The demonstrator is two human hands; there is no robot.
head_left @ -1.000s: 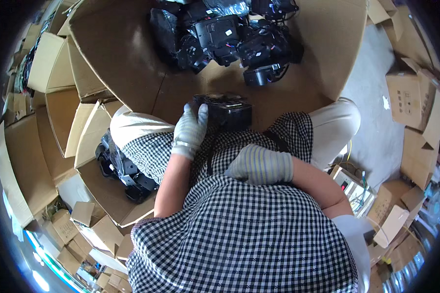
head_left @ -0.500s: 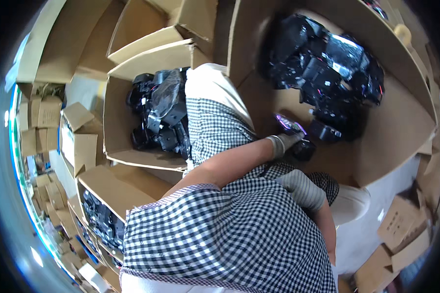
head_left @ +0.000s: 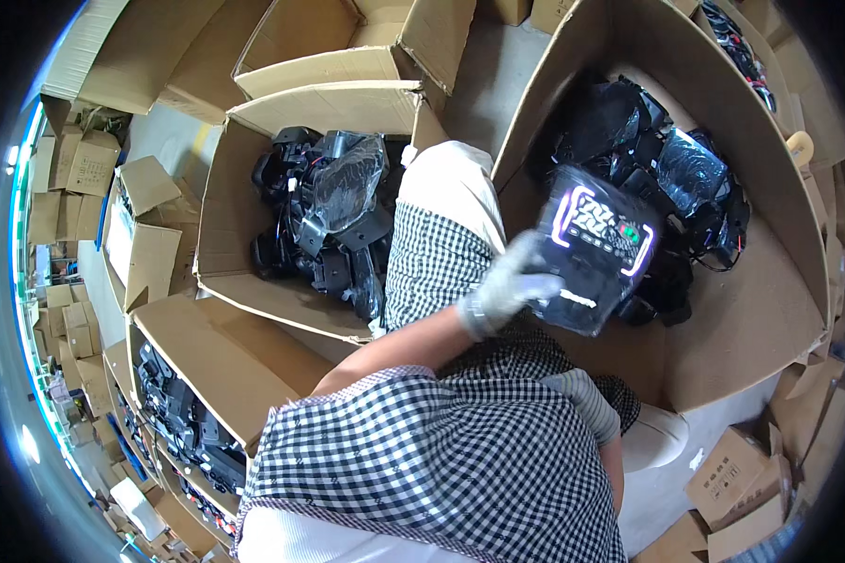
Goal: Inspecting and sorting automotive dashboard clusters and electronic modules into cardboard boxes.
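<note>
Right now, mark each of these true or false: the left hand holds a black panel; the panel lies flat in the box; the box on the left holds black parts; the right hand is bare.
1. The left hand holds a black panel: true.
2. The panel lies flat in the box: false; it is lifted above the big box.
3. The left box holds black parts: true.
4. The right hand is bare: false; it wears a grey glove.
</note>
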